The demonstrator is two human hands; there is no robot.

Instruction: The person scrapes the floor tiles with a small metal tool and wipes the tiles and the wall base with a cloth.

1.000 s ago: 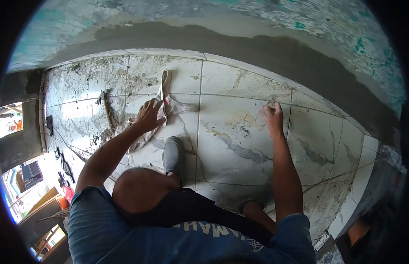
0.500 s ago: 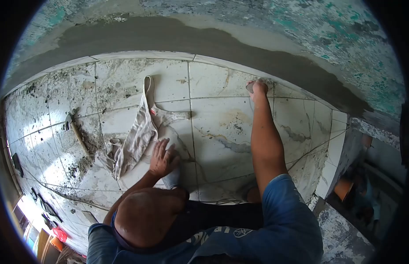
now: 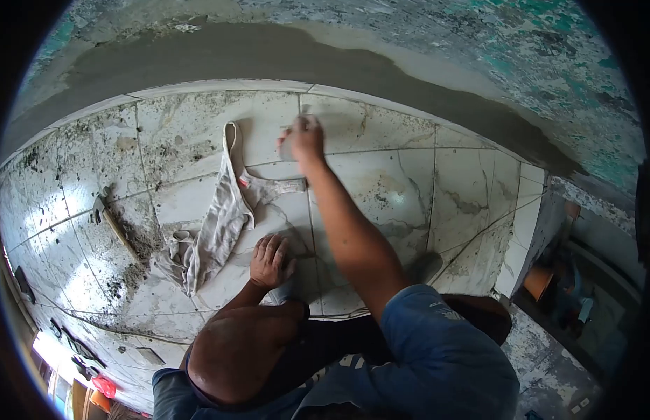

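Observation:
My right hand is closed on a small grey flat object just above the floor tiles, near the foot of the wall. Motion smears this object, and its kind does not show. My left hand holds nothing; its fingers lie stretched out with the thumb apart, low by my foot. Just left of it a stained, light-coloured tank top is spread over the tiles, one strap pointing to the wall. Farther left lies a hammer with a wooden handle, beside dark crumbs of debris.
Marbled floor tiles carry scattered dirt. The wall curves along the top with a fresh grey mortar band. A cable crosses the floor at lower left. At right, a ledge edges a lower space holding an orange container.
My right hand has swept left along the wall with the grey object, from the right-hand tiles to beside the tank top's strap. My left hand has shifted slightly right and its fingers drew closer together.

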